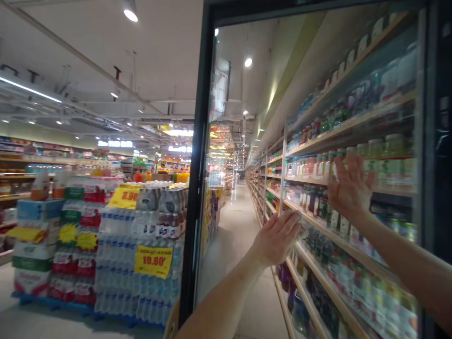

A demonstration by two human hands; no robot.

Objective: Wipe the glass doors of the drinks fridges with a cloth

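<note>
My left hand (pixel 277 239) reaches up from the bottom middle, fingers close together and bent over a pale, crumpled cloth (pixel 301 227) at the glass. Only the edge of that cloth shows; the hand hides the rest. To the right and higher, my right hand (pixel 350 186) is spread against or just before the glass, with nothing visible in it. Its outline is slightly blurred. Both hands are at a glass door (pixel 243 268) with a dark frame (pixel 197 155). Whether the right palm touches the pane, I cannot tell.
Shelves of bottled drinks (pixel 353 122) appear in the glass at right. Left of the door stand shrink-wrapped water bottles (pixel 116 263) with yellow price signs (pixel 153 260). Stacked cartons (pixel 33 249) sit on a blue pallet (pixel 52 303). Shop shelving (pixel 17 162) runs along the far left.
</note>
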